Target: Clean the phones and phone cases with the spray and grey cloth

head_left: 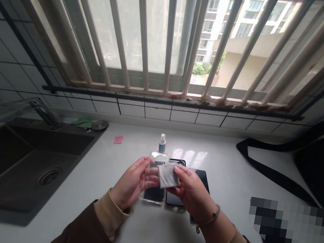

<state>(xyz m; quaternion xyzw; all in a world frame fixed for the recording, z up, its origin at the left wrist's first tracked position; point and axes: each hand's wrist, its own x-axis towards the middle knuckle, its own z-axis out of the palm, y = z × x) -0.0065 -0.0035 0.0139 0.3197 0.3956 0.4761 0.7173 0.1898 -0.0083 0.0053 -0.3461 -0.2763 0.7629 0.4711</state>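
My fingers on the left hand curl narrowly around the edge of a clear-cased phone lying on the white counter. The right hand pinches a folded grey cloth above the phones. Far left I note a dark sink with its faucet, a green rag, then a pink note. A small spray bottle stands just behind the hands. Two more dark phones lie beside the first, partly hidden by the right hand. A black strap crosses the counter at right.
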